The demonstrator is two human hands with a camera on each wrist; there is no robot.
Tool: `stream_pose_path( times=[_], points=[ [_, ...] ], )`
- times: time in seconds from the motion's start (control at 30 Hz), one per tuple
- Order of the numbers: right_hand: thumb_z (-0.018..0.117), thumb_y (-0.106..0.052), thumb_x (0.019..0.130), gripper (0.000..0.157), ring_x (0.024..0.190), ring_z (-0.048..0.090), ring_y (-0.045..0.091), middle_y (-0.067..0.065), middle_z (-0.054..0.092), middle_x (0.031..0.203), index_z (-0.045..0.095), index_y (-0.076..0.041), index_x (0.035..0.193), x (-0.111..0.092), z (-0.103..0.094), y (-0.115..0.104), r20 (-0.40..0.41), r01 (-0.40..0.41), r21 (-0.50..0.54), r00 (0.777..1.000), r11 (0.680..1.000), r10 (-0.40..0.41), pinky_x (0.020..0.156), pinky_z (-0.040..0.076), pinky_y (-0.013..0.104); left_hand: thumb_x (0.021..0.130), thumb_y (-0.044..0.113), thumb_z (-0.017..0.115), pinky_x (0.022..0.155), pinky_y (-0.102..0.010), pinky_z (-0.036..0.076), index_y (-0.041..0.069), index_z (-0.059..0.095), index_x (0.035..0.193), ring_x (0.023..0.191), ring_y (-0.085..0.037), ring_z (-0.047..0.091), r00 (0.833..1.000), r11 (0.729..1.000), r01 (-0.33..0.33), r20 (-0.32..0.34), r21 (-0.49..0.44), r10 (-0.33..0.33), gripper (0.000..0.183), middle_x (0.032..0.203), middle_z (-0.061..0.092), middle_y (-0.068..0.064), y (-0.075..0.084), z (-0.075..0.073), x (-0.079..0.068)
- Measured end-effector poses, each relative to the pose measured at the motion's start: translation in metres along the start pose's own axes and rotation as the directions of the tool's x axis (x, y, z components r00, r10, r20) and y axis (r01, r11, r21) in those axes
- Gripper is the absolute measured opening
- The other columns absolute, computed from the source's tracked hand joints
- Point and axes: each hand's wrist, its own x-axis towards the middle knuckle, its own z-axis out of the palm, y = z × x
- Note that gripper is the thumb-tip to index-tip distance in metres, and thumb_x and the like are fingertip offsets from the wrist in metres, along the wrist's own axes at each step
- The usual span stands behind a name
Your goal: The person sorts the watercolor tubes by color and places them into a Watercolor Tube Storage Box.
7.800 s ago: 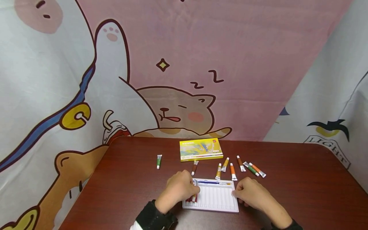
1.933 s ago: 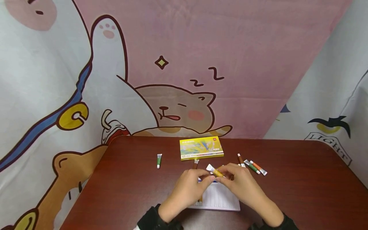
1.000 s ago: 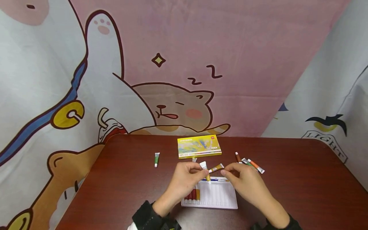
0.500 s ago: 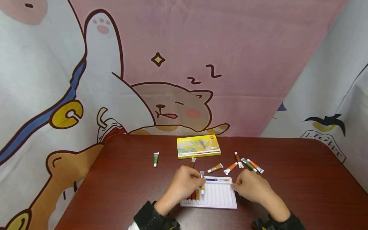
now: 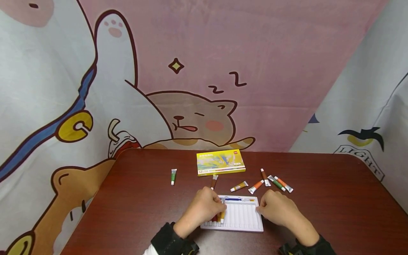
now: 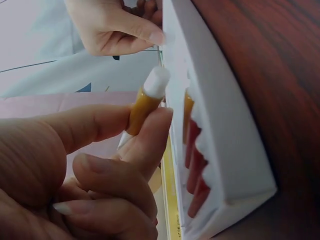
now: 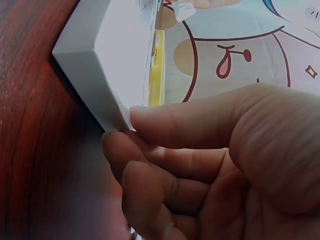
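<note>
A yellow-ochre paint tube with a white cap and a silvery tail hangs from the left hand, pinched between thumb and index finger, cap toward six o'clock; it sits over the nine o'clock part of a shallow white tray ribbed with narrow slots, though whether it touches its slot I cannot tell. At the tray's three o'clock edge, the right hand has its thumb and index finger closed on the rim, the other fingers curled in. A blue-handled brush lies along the tray's twelve o'clock side. Taking the tray as the dial's centre, a loose ochre tube lies at twelve, an orange tube at one, a brown tube between one and two, another brown tube at eleven and a green tube at ten. Near twelve, the yellow box reads "12" at its lower left corner, under Chinese characters and a red label too small to read; the backdrop spells "LIGHT" on a banner at two o'clock. The left wrist view reveals three dark red tubes and one ochre tube in the slots, partly hidden from the head camera; the right wrist view alone bares the thumb on the rim.
</note>
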Motion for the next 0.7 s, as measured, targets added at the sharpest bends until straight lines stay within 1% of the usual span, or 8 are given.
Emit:
stream_pose_path(
  times=[0.13, 0.2, 0.37, 0.7],
  points=[
    [0.071, -0.028, 0.078, 0.034, 0.044, 0.036, 0.01, -0.01, 0.039, 0.045, 0.055, -0.023, 0.048, -0.001, 0.0, 0.0, -0.004, 0.008, 0.004, 1.0, 1.0, -0.008, 0.041, 0.024, 0.028, 0.071, 0.011, 0.068, 0.033, -0.018, 0.022, 0.012, 0.057, 0.043, 0.032, 0.0, 0.034, 1.0, 0.999, -0.006, -0.024, 0.038, 0.006, 0.03, 0.036, 0.044, 0.012, -0.001, 0.003, 0.0],
    [0.071, -0.028, 0.078, 0.035, 0.044, 0.036, 0.009, -0.01, 0.038, 0.045, 0.055, -0.022, 0.048, -0.001, 0.0, 0.001, -0.003, 0.013, 0.008, 1.0, 1.0, -0.013, 0.041, 0.024, 0.028, 0.071, 0.011, 0.067, 0.033, -0.018, 0.022, 0.011, 0.058, 0.043, 0.033, -0.001, 0.036, 0.999, 0.999, -0.007, -0.031, 0.045, 0.009, 0.029, 0.036, 0.046, 0.011, -0.001, 0.005, -0.001],
    [0.071, -0.028, 0.079, 0.036, 0.044, 0.036, 0.01, -0.011, 0.038, 0.045, 0.054, -0.023, 0.047, 0.0, 0.001, 0.001, -0.005, 0.02, 0.004, 1.0, 1.0, -0.02, 0.041, 0.024, 0.028, 0.07, 0.011, 0.065, 0.034, -0.02, 0.024, 0.013, 0.056, 0.041, 0.034, -0.003, 0.04, 0.999, 0.997, -0.011, -0.042, 0.077, 0.015, 0.03, 0.035, 0.046, 0.011, -0.002, 0.008, 0.0],
    [0.071, -0.028, 0.078, 0.032, 0.046, 0.04, 0.012, -0.008, 0.045, 0.048, 0.055, -0.023, 0.05, 0.0, 0.0, 0.002, -0.007, 0.013, -0.01, 1.0, 1.0, -0.013, 0.043, 0.027, 0.03, 0.071, 0.015, 0.063, 0.033, -0.019, 0.018, 0.021, 0.043, 0.038, 0.032, -0.001, 0.029, 0.999, 0.989, -0.002, -0.041, 0.15, 0.008, 0.039, 0.034, 0.035, 0.015, -0.004, 0.014, 0.001]
  ],
)
